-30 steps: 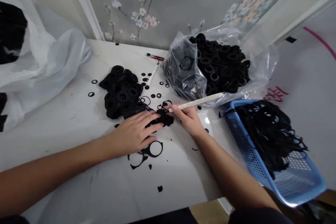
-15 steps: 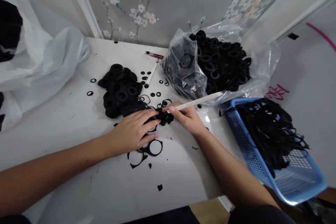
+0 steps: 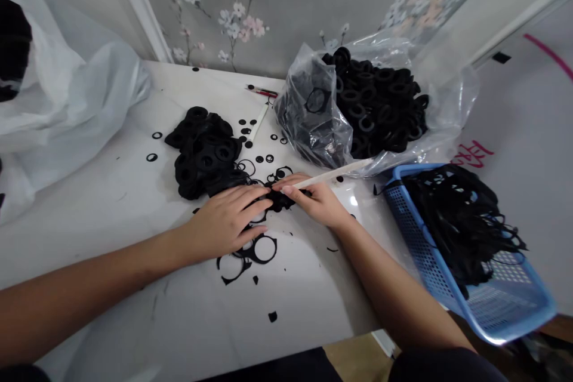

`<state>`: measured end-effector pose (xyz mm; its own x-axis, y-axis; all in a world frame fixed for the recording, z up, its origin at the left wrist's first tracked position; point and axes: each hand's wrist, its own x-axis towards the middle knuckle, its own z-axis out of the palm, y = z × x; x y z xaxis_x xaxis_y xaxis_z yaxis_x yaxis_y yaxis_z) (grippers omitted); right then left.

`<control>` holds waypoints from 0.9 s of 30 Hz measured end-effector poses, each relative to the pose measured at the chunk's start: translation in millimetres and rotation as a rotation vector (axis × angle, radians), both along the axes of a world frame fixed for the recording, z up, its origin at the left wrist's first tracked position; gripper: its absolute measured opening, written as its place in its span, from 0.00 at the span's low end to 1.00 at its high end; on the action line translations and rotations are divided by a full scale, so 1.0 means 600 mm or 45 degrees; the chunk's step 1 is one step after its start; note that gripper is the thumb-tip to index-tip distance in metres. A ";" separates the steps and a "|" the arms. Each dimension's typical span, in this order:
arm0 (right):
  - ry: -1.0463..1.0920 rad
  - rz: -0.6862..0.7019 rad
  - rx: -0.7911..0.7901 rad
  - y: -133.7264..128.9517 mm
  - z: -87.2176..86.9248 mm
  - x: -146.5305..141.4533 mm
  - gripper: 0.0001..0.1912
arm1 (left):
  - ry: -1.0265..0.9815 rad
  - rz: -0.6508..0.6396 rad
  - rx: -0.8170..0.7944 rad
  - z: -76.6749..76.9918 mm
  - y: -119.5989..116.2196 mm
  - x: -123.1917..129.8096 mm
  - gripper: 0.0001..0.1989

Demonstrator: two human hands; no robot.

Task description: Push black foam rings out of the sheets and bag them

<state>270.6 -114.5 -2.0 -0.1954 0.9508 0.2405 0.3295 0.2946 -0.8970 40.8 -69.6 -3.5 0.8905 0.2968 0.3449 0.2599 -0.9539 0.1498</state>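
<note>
My left hand (image 3: 226, 221) lies with its fingers over a tangled black rubber scrap (image 3: 281, 202), pressing it against the white table (image 3: 134, 215). My right hand (image 3: 316, 202) pinches a long pale stick (image 3: 331, 174), and its fingertips reach the same scrap. A heap of black rubber rings (image 3: 206, 158) sits just beyond my left fingers. Cut ring scraps (image 3: 262, 249) lie under my left hand's near side. Part of the scrap is hidden by my fingers.
A clear bag of black rings (image 3: 376, 107) stands at the back. A blue mesh basket (image 3: 430, 239) of black strips sits at the right edge. A white plastic bag (image 3: 76, 89) lies at the left. A red-tipped tool (image 3: 262, 92) lies by the wall.
My hands have drawn closer together over the scrap. The pale stick now lies flatter, and my right hand has dropped onto the scrap.
</note>
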 end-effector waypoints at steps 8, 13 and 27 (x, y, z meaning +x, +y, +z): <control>0.025 -0.015 -0.057 0.001 -0.005 0.003 0.13 | -0.010 0.008 0.010 -0.003 0.000 0.001 0.20; 0.012 -0.013 -0.038 0.001 -0.005 0.002 0.13 | -0.007 -0.001 -0.002 -0.002 0.000 0.000 0.19; -0.524 0.112 0.283 -0.002 0.009 0.005 0.12 | 0.060 0.062 -0.061 0.000 -0.001 0.002 0.21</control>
